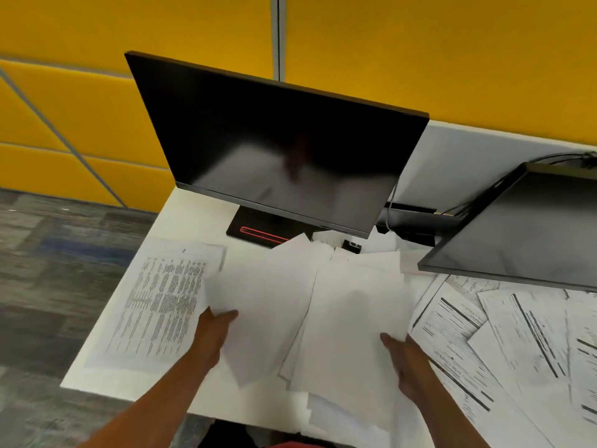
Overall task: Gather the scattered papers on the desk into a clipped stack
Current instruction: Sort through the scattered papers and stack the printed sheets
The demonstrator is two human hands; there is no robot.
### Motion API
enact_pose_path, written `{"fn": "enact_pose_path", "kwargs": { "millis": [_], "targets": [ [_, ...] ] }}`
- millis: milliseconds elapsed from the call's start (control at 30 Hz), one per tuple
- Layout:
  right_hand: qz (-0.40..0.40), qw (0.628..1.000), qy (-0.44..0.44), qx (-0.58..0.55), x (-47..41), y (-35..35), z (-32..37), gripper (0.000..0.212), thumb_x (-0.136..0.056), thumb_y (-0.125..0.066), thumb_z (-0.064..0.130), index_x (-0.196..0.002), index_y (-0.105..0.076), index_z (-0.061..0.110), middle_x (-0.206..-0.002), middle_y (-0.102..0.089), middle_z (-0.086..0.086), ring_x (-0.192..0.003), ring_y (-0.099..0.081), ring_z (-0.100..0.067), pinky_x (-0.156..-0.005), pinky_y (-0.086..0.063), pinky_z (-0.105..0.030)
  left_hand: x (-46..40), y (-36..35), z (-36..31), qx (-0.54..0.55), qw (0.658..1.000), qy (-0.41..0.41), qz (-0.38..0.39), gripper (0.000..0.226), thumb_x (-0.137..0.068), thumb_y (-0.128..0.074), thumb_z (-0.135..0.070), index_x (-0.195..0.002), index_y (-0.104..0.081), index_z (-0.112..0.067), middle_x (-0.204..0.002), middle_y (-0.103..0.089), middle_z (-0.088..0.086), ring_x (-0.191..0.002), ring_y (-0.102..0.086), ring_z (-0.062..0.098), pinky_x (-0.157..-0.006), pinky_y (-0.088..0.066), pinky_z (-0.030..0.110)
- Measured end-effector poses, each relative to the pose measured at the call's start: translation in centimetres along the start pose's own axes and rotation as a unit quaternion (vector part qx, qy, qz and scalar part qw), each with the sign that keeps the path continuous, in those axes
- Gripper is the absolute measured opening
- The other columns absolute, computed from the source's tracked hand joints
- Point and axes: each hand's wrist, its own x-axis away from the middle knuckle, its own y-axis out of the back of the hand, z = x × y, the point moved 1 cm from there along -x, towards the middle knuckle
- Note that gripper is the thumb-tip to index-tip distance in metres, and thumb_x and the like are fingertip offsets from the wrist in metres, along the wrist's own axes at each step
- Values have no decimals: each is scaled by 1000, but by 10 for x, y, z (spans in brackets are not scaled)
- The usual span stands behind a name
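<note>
A printed sheet [158,305] lies flat on the left of the white desk [190,215], and just beside it the left hand [214,331] pinches the left edge of a loose bundle of blank papers [323,305], thumb on top. The bundle spreads in front of a dark monitor [277,150]. The right hand [405,360] grips the bundle's right edge, and further right more printed pages [504,337] lie scattered under a second monitor [529,227].

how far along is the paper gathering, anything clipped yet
Early. Done: nothing is clipped. In hand: the left hand and right hand each grip loose blank sheets. Left: the printed page at left and the printed sheets at right lie on the desk.
</note>
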Motion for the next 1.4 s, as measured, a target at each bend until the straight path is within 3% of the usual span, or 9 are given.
{"fn": "enact_pose_path", "kwargs": {
  "millis": [200,367,500,600,767,933,1100,1200,1400],
  "targets": [
    [71,994,-53,-62,17,-66,-18,33,-92,-67,7,-125,-66,5,-118,-73,-18,-113,-67,-39,-103,-49,-55,47,0,32,141,989,49,-1,36,-91,-56,4,-127,-59,-2,-107,-69,20,-96,-64,35,-81,-53,46],
    [35,992,-8,123,26,-125,-32,33,-91,-67,13,-124,-63,14,-110,-74,-7,-99,-70,-26,-83,-59,-37,54,34,12,220,960,140,98,65,-90,-49,-58,-124,-63,-5,-118,-70,22,-108,-62,37,-88,-46,47],
    [-10,968,60,244,31,-145,-38,48,-85,-69,13,-130,-54,21,-118,-68,0,-101,-65,-17,-85,-56,-33,12,50,-27,34,963,180,197,70,-87,-48,-72,-120,-65,-14,-114,-70,19,-101,-65,34,-83,-49,43],
    [64,949,52,304,30,-154,-43,59,-83,-71,18,-138,-50,24,-124,-66,4,-110,-64,-15,-94,-55,-33,-8,31,-49,-156,936,147,280,42,-88,-70,-38,-122,-68,-13,-114,-74,10,-106,-70,28,-96,-52,39],
    [53,946,52,317,48,-171,-49,60,-84,-77,32,-137,-48,30,-127,-62,9,-115,-61,-15,-92,-50,-26,-26,-2,-51,-272,922,56,269,24,-79,-82,-10,-100,-73,-16,-98,-78,5,-86,-74,16,-75,-57,25],
    [-89,959,46,267,70,-173,-41,57,-83,-76,50,-129,-54,24,-116,-65,8,-104,-63,-9,-81,-50,-23,-25,11,-90,-336,904,-32,261,19,-80,-79,-9,-91,-73,-24,-87,-78,-5,-84,-74,16,-80,-58,31],
    [52,988,70,124,95,-187,-6,80,-76,-83,52,-143,-43,35,-140,-55,15,-125,-57,-8,-108,-44,-34,-13,47,-174,-273,900,-90,327,36,-72,-88,-30,-101,-67,-29,-85,-77,-15,-76,-74,7,-78,-58,36],
    [83,982,165,44,111,-205,37,63,-82,-82,22,-138,-54,18,-130,-69,0,-121,-65,-20,-101,-52,-38,-7,44,-203,-229,902,-131,341,71,-43,-94,-50,-105,-71,-24,-99,-78,1,-91,-75,21,-82,-58,41],
    [-103,935,336,49,138,-206,102,13,-91,-69,1,-99,-74,11,-89,-79,6,-86,-74,-10,-73,-54,-16,18,10,-221,-165,886,-311,302,41,-66,-87,-24,-104,-73,-18,-95,-78,-11,-89,-73,6,-75,-54,15]
  ]
}}
